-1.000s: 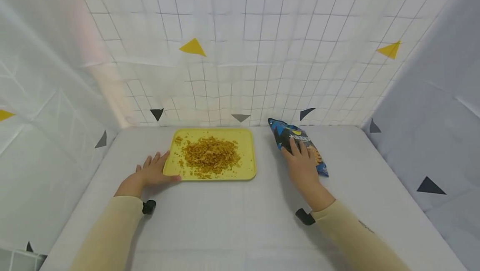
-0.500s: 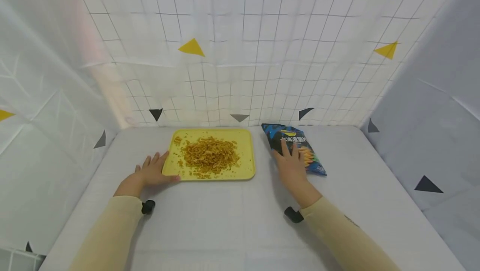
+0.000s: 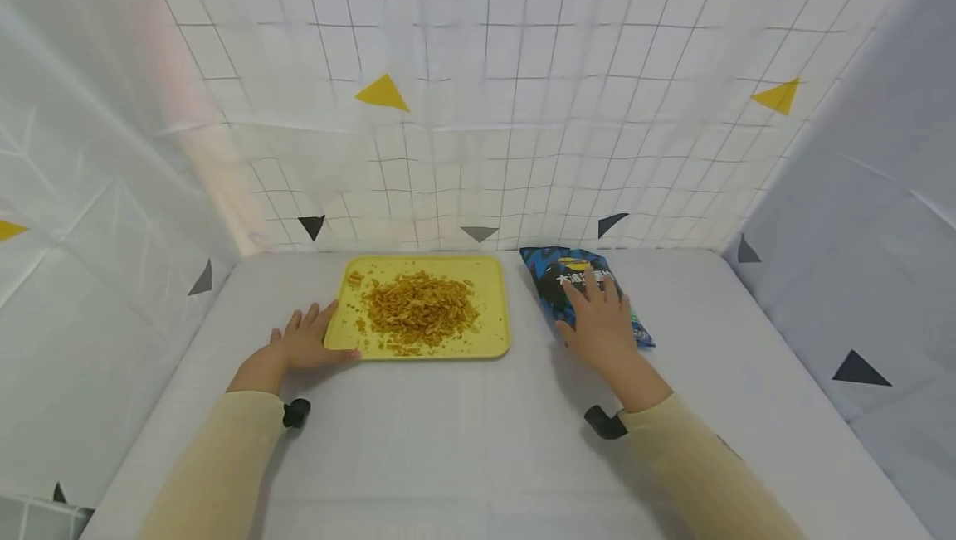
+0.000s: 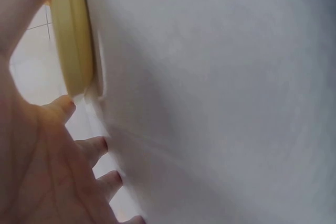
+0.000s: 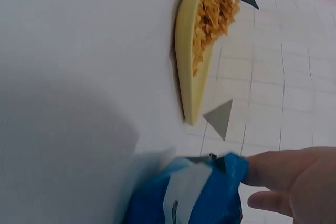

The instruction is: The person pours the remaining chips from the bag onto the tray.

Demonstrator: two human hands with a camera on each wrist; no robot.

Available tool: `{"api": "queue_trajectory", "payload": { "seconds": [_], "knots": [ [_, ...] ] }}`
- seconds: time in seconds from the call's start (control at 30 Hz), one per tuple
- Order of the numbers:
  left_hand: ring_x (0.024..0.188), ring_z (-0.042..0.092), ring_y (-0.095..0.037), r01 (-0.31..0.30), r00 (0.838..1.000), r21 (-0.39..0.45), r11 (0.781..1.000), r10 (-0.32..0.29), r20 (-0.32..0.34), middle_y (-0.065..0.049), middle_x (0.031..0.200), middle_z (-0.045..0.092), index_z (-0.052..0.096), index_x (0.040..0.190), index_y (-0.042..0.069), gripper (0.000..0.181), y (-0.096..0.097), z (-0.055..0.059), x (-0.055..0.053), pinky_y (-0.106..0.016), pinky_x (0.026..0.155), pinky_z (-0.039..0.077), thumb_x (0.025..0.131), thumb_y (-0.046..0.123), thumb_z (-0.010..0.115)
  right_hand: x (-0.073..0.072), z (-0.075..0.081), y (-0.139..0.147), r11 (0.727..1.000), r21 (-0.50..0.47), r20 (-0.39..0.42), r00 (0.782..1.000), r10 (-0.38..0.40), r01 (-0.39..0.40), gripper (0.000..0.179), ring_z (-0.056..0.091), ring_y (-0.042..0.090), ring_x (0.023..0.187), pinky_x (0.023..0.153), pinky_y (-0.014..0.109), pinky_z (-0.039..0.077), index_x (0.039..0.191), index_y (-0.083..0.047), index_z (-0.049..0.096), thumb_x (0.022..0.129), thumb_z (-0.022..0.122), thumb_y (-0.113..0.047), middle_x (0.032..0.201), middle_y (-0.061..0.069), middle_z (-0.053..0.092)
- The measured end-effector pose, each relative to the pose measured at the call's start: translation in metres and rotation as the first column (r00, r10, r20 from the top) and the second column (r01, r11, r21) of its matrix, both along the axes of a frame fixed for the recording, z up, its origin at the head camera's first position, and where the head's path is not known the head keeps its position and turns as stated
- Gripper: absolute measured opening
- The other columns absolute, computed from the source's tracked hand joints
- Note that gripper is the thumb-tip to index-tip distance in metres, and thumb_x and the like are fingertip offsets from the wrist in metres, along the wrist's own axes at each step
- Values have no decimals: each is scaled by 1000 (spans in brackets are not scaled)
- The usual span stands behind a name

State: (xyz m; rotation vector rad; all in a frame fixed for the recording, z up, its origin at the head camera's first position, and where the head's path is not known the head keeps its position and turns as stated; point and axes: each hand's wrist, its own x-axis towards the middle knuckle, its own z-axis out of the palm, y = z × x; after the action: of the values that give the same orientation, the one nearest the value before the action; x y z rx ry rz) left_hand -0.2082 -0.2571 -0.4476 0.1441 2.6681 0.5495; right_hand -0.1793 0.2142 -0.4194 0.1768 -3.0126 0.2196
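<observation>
A yellow tray [image 3: 493, 343] lies on the white table, bearing a heap of crumbled golden snack pieces [image 3: 421, 308]. At its front left corner is my left hand [image 3: 302, 347], fingers spread, the thumb along the front edge and the index finger at the left side. In the left wrist view the thumb and index fingertip meet the tray's edge [image 4: 71, 30]. Right of the tray lies a blue and black snack bag [image 3: 548, 262] with printed lettering. My right hand [image 3: 603, 333] rests on the bag with fingers spread, hiding part of its front.
White tiled-pattern sheeting [image 3: 463, 150] with coloured triangles stands behind the table, and pale sheets rise at both sides. A black wrist camera [image 3: 296, 413] sits at the left cuff, another black camera [image 3: 605, 422] at the right cuff.
The bag's far end first swung left and its front turned more upward. My right hand shifted left, then back right and over the bag's face. My left hand and the tray stayed put.
</observation>
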Motion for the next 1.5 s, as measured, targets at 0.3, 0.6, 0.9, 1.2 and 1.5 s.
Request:
{"api": "queue_trajectory", "payload": {
  "seconds": [0.3, 0.6, 0.9, 1.2, 1.5],
  "knots": [
    [145, -12, -57, -4, 1000, 6, 1000, 4, 1, -31, 162, -6, 1, 162, 10, 125, 0, -1, -3, -78, 106, -8, 78, 76, 65, 2, 7, 25, 996, -81, 102, 995, -15, 23, 59, 17, 59, 142, 102, 80, 22, 154, -8, 37, 104, 54, -32, 159, 33, 19],
    [144, -10, -58, -7, 1000, 7, 1000, 7, 6, -32, 162, -5, 3, 161, 9, 125, 1, 0, -2, -78, 106, -6, 78, 75, 66, 1, -7, 23, 997, -82, 164, 987, 2, 11, 57, 19, 64, 138, 99, 78, 30, 156, -8, 35, 107, 45, -36, 159, 34, 16],
    [144, -11, -58, -8, 1000, 14, 1000, 8, 6, -32, 162, -6, 2, 162, 9, 124, 0, 1, -1, -79, 106, -7, 78, 75, 67, 0, -11, 5, 998, -46, 183, 982, -38, 48, 60, 20, 59, 141, 100, 76, 33, 158, -11, 31, 107, 42, -41, 160, 33, 15],
    [144, -10, -58, -10, 1000, 18, 1000, 10, 4, -32, 162, -5, 2, 161, 8, 124, 1, 1, -1, -79, 106, -7, 78, 74, 67, 2, -9, -14, 994, -32, 220, 971, -94, 104, 62, 22, 56, 142, 99, 72, 38, 159, -13, 30, 106, 41, -45, 162, 29, 15],
    [144, -10, -58, -15, 1000, 12, 1000, 15, 3, -32, 162, -4, 3, 161, 8, 123, 2, 2, 1, -78, 106, -6, 79, 73, 67, 2, -5, -25, 993, -11, 255, 961, -110, 117, 64, 25, 55, 142, 97, 72, 40, 160, -13, 27, 107, 38, -47, 161, 29, 17]
  ]
}}
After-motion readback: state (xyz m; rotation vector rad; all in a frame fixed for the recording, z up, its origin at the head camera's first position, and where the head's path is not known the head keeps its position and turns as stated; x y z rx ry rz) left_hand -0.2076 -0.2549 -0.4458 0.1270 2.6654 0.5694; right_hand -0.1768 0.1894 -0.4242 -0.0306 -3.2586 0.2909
